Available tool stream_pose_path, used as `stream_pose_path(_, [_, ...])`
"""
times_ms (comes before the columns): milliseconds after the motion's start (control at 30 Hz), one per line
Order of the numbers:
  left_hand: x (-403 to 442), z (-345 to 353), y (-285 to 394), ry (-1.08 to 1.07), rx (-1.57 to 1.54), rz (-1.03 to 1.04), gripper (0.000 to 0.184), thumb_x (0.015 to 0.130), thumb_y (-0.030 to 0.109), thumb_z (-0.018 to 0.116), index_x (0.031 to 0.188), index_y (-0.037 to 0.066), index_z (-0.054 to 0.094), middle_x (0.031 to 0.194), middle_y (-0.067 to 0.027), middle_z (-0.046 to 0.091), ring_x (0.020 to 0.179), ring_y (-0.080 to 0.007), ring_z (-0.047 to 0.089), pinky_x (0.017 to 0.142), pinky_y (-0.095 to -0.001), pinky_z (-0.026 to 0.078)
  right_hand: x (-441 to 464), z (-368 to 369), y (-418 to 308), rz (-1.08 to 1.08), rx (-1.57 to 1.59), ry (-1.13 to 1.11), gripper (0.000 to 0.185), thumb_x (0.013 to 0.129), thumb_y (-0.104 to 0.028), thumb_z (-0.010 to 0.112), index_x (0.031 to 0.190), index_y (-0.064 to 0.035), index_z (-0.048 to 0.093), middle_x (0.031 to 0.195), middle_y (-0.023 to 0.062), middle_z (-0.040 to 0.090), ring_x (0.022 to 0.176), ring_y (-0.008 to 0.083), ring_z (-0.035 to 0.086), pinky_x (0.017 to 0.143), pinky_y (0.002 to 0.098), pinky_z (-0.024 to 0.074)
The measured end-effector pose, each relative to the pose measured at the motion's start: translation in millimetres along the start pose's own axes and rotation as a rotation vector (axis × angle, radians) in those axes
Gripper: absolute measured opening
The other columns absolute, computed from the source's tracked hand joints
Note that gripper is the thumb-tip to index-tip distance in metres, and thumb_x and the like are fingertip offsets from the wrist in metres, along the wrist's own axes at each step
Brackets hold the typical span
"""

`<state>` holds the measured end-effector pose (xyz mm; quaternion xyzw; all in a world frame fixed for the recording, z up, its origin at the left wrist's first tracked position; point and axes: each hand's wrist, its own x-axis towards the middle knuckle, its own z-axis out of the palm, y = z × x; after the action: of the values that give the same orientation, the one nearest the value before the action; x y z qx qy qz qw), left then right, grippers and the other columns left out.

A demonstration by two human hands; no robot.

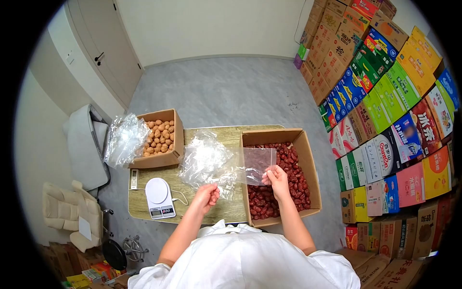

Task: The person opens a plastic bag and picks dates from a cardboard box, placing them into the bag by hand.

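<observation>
Right hand [275, 177] pinches a clear bag [259, 160] near its edge, while left hand [207, 196] curls nearly closed, its hold unclear.

Deep red dates [262, 202], tan walnuts [161, 137], my plain white shirt [240, 260]
My plastic bag [260, 161] is colourless and see-through; my desk [228, 209] shows olive-brown wood grain, the open boxes [309, 168] plain brown. The scale [157, 191] is white with a grey panel, the floor [211, 96] mottled grey, the stacked cartons [385, 106] blue, green, yellow, pink.
</observation>
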<state>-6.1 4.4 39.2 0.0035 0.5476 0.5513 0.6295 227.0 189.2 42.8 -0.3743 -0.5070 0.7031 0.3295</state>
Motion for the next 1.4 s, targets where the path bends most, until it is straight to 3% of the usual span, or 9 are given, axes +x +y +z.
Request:
stream_pose_path(233, [14,-15,-12,-0.126,-0.142,-0.16,0.036,0.102,0.031,0.049,0.078,0.007,0.058,0.058,-0.0035,0.058,0.04,-0.0093,0.04,0.038,-0.0237,0.027,-4,-2,0,0.015,0.02,-0.003,0.007,0.099,-0.008,0.054,0.101,-0.0029,0.058,0.082,0.0054,0.066,0.067,0.0117,0.063,0.061,0.0229,0.0498])
stream_pose_path(467, [11,-5,-21,-0.131,-0.25,-0.108,0.029,0.1,0.024,0.051,0.079,0.007,0.058,0.06,-0.0036,0.058,0.042,-0.0086,0.041,0.039,-0.0234,0.028,-6,-6,8,0.02,0.01,0.023,0.007,0.099,-0.008,0.053,0.101,-0.0031,0.058,0.081,0.0055,0.066,0.066,0.012,0.063,0.059,0.0229,0.0495])
stream_pose_path(733, [6,24,-29,-0.018,0.023,0.481,0.026,0.099,0.022,0.051,0.081,0.006,0.06,0.062,-0.0039,0.059,0.047,-0.008,0.048,0.044,-0.0213,0.035,-4,-8,30,0.265,0.306,0.244,0.009,0.1,-0.013,0.056,0.101,-0.005,0.059,0.08,0.0059,0.066,0.063,0.0124,0.061,0.058,0.0243,0.0495])
stream_pose_path(867, [4,14,-31,-0.091,0.168,0.324,0.029,0.099,0.032,0.054,0.085,0.008,0.061,0.069,-0.0032,0.063,0.055,-0.0091,0.054,0.05,-0.0225,0.04,-6,-20,31,0.261,0.264,0.203,0.009,0.1,-0.013,0.055,0.1,-0.0048,0.058,0.079,0.0055,0.065,0.064,0.0126,0.061,0.057,0.0237,0.0484])
stream_pose_path(933, [-2,26,-30,0.172,0.275,0.251,0.035,0.099,0.041,0.054,0.092,0.008,0.062,0.081,-0.0023,0.067,0.069,-0.0095,0.059,0.06,-0.0252,0.044,-8,-31,30,0.262,0.224,0.128,0.009,0.101,-0.013,0.054,0.1,-0.0047,0.057,0.078,0.0045,0.064,0.065,0.0126,0.061,0.057,0.0234,0.0486])
stream_pose_path(1033, [-2,29,-33,0.129,0.245,0.17,0.038,0.097,0.046,0.057,0.101,0.01,0.063,0.092,-0.0005,0.069,0.078,-0.0091,0.06,0.068,-0.0266,0.045,-13,-37,30,0.249,0.147,0.083,0.009,0.101,-0.013,0.053,0.101,-0.0046,0.057,0.077,0.0037,0.063,0.062,0.0114,0.061,0.056,0.0231,0.0481])
stream_pose_path(1133, [13,21,-44,0.046,0.365,0.18,0.031,0.097,0.041,0.06,0.099,0.011,0.067,0.084,0.0009,0.066,0.075,-0.0063,0.056,0.06,-0.0243,0.042,-17,-38,35,0.225,0.055,0.053,0.008,0.101,-0.012,0.054,0.101,-0.0044,0.057,0.078,0.0037,0.064,0.059,0.0103,0.061,0.054,0.0223,0.0462])
stream_pose_path(1267, [20,20,-51,0.061,0.312,0.2,0.028,0.096,0.038,0.062,0.096,0.01,0.069,0.08,0.001,0.066,0.068,-0.0061,0.053,0.059,-0.0231,0.041,-19,-31,39,0.15,0.009,0.032,0.006,0.1,-0.009,0.053,0.1,-0.0047,0.058,0.076,0.0029,0.063,0.056,0.0086,0.057,0.051,0.0207,0.0418])
stream_pose_path(1400, [23,21,-48,0.194,0.265,0.261,0.03,0.1,0.032,0.056,0.091,0.009,0.071,0.069,0.0029,0.058,0.057,-0.0058,0.046,0.053,-0.0216,0.037,-19,-25,40,0.001,-0.085,0.038,0.006,0.1,-0.008,0.053,0.1,-0.0045,0.058,0.073,-0.0004,0.059,0.053,0.0056,0.048,0.05,0.0201,0.0375])
